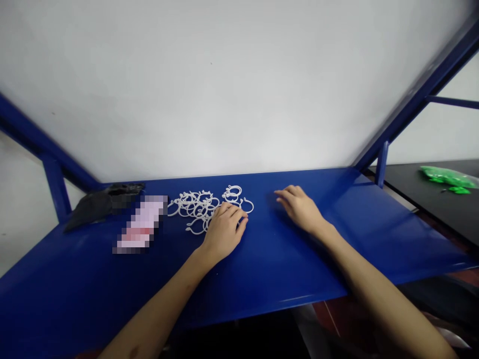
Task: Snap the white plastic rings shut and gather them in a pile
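A heap of several white plastic rings [198, 205] lies on the blue metal shelf [262, 269], left of the middle. My left hand [223, 230] rests palm down on the near right edge of the heap, fingers stretched out over a few rings. My right hand [299, 208] lies flat on the bare shelf to the right of the rings, fingers spread and pointing left, holding nothing. One ring [247, 204] lies just beyond my left fingertips.
A pixelated pink and white object [140, 224] lies left of the rings, and a dark grey bag [101, 202] sits at the back left. A white wall stands behind. Blue frame posts [382, 162] flank the shelf. Green items [447, 178] lie on a black table at right.
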The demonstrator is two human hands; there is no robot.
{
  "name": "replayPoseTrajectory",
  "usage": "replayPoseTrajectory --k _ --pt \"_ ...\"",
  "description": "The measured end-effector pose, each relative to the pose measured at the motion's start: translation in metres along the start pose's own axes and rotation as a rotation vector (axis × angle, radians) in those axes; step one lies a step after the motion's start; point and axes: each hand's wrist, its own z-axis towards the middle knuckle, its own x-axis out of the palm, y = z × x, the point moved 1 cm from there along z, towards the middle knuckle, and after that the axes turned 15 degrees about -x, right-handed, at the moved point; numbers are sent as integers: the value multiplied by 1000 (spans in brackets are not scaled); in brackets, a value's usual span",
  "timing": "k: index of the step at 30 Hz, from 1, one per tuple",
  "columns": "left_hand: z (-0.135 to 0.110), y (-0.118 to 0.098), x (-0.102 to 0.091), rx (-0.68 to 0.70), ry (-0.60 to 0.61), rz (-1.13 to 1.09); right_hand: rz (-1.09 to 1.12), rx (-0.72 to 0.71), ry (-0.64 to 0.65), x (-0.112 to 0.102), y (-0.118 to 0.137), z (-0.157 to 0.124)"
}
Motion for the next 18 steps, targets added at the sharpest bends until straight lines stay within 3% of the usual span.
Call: replayPoseTrajectory --k 3,6,12,18 --pt "0 0 1 18 9 9 147 -214 78 11 25 5" --pt "0 0 2 51 21 17 160 -318 134 18 45 10" --pt "0 -3 1 21 67 15 149 -293 154 14 50 15" --pt "2 -1 -2 -18 19 65 219 -233 187 8 46 13"
